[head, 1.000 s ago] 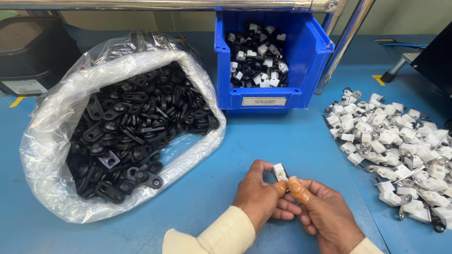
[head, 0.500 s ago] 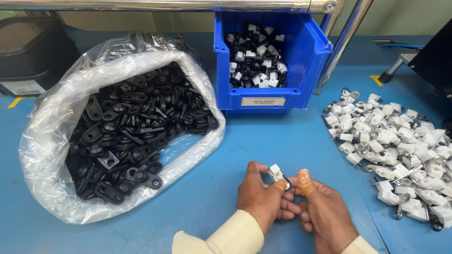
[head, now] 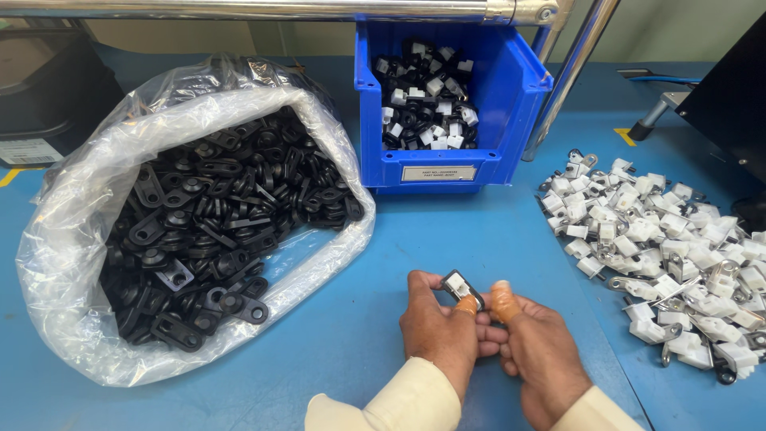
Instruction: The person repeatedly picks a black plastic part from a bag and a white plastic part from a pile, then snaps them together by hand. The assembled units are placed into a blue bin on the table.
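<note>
The small black-and-white clip sits between both hands, above the near middle of the blue table. The left hand pinches it from below and from the left, thumb against its near edge. The right hand closes against it from the right, with an orange cot on the thumb tip; the other fingers of both hands curl in and touch each other.

Handling judgement: the part appears light, rigid and moulded, small enough to slip from a loose grip. It is best gripped on its flat side faces with the fingertips, leaving the white insert uncovered. It looks sturdy rather than fragile, though a thin tab could bend under a twisting load.

Surroundings:
- Left: an open clear plastic bag lying on its side, full of black plastic brackets. Its mouth faces right, near the left hand.
- Far centre: a blue bin holding mixed black and white pieces.
- Right: a loose heap of white clips with metal loops, spread close to the right hand.
- Far: a slanted metal tube just right of the bin, and a black box at far left.

The table surface directly between the hands and the bin carries nothing; the heap and the bag crowd either side.
</note>
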